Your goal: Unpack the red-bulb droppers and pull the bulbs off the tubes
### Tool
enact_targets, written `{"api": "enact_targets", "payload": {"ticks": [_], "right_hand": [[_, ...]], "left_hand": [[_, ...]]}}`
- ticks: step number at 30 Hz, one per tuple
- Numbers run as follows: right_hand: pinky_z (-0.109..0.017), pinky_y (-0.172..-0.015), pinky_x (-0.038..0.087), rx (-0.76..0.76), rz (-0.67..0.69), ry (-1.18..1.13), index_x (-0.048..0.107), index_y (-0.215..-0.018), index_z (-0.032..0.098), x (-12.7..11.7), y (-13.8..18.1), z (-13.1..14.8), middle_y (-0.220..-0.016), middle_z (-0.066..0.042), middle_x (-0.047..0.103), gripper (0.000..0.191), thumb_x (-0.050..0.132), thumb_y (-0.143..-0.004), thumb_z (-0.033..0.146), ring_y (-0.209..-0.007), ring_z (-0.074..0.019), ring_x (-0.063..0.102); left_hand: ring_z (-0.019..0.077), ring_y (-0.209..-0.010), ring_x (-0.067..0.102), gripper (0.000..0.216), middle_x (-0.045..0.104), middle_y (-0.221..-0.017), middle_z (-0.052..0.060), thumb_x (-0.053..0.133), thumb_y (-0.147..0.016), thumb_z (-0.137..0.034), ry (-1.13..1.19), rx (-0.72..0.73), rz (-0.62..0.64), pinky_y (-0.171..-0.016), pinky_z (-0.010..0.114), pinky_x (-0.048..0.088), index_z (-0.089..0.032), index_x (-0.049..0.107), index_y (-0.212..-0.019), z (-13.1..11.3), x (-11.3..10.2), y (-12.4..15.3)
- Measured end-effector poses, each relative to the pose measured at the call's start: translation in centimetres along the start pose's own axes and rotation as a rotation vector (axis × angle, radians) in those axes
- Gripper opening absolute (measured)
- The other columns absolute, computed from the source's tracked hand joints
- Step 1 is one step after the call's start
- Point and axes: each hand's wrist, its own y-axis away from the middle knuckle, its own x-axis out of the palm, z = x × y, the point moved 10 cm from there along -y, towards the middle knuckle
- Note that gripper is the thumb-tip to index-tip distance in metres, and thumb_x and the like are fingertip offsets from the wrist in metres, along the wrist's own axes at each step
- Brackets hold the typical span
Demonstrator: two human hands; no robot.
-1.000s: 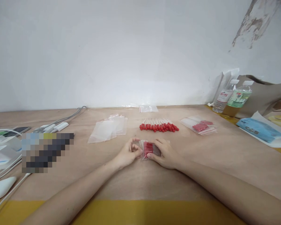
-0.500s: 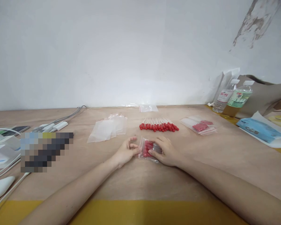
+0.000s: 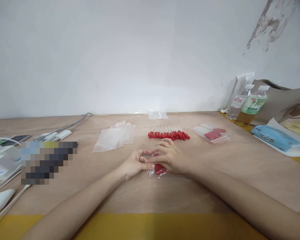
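Between my hands is a small clear zip bag (image 3: pixel 160 169) with red-tipped sticks inside, on the table. My left hand (image 3: pixel 137 164) pinches the bag's left edge between thumb and fingers. Over the bag lies my right hand (image 3: pixel 171 157), its fingertips meeting the left thumb at the same edge and hiding much of the bag. Just beyond, a row of red-headed sticks (image 3: pixel 168 134) with pale shafts lies side by side. Flat, overlapping clear bags (image 3: pixel 110 138) rest to the left. Filled bags with red contents (image 3: pixel 212 134) are stacked to the right.
Another clear bag (image 3: pixel 158 115) lies by the wall. At right stand two bottles (image 3: pixel 254 105) in front of a grey-brown bag (image 3: pixel 282 103), near a blue tissue pack (image 3: pixel 277 137). Chargers and cables (image 3: pixel 5 156), a white mouse (image 3: pixel 1 201) and a pixelated item (image 3: pixel 48 163) occupy the left.
My right hand has moved left across the bag, from its right part to the left edge beside my left thumb. The bag is now more covered and its sticks' shafts are hidden.
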Motion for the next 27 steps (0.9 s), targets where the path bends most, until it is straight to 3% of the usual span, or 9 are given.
{"api": "enact_targets", "payload": {"ticks": [9,16,20,24,27], "right_hand": [[-0.037,-0.092,0.025,-0.154,-0.116,-0.012,0.063,-0.079,0.025,-0.5,0.4,1.3,-0.08,0.004,0.064,0.014,0.05,-0.083,0.02,-0.088,-0.0129,0.048],[-0.038,-0.09,0.029,-0.116,-0.088,0.102,0.059,-0.081,0.02,-0.2,0.6,1.4,-0.085,0.0,0.064,0.018,0.042,-0.087,0.019,-0.087,-0.0139,0.05],[-0.038,-0.092,0.028,-0.089,-0.056,0.162,0.057,-0.081,0.02,0.1,0.8,1.1,-0.081,0.0,0.063,0.022,0.037,-0.087,0.015,-0.085,-0.0131,0.05],[-0.039,-0.091,0.029,-0.102,-0.049,0.214,0.057,-0.087,0.019,0.2,0.8,1.2,-0.079,-0.001,0.063,0.02,0.038,-0.087,0.015,-0.081,-0.0133,0.049],[-0.039,-0.088,0.03,-0.103,-0.045,0.274,0.057,-0.091,0.02,0.2,0.9,1.3,-0.081,-0.001,0.062,0.02,0.038,-0.087,0.015,-0.078,-0.0137,0.047]], "left_hand": [[0.0109,-0.051,0.057,0.059,0.064,-0.055,-0.002,0.081,-0.045,-0.023,-0.047,-0.015,0.054,-0.057,0.022,0.041,-0.011,0.05,-0.094,-0.1,1.0,0.3],[0.0069,-0.051,0.05,0.047,0.057,-0.055,-0.005,0.077,-0.053,-0.03,-0.024,0.024,0.045,-0.055,0.019,0.036,-0.012,0.058,-0.092,0.0,0.3,-0.1],[0.0115,-0.063,0.053,0.035,0.061,-0.067,0.001,0.071,-0.06,-0.038,-0.074,0.053,0.064,-0.062,0.023,0.039,-0.012,0.062,-0.082,-0.4,0.8,-0.1],[0.0122,-0.061,0.048,0.025,0.053,-0.061,0.0,0.055,-0.075,-0.037,-0.508,0.288,-0.037,-0.06,0.024,0.038,-0.014,0.059,-0.066,-2.6,0.7,0.2],[0.016,-0.081,0.052,0.021,0.056,-0.082,0.004,0.047,-0.08,-0.028,-0.741,0.524,-0.118,-0.074,0.028,0.041,-0.016,0.054,-0.065,-4.4,1.1,1.1]]}}
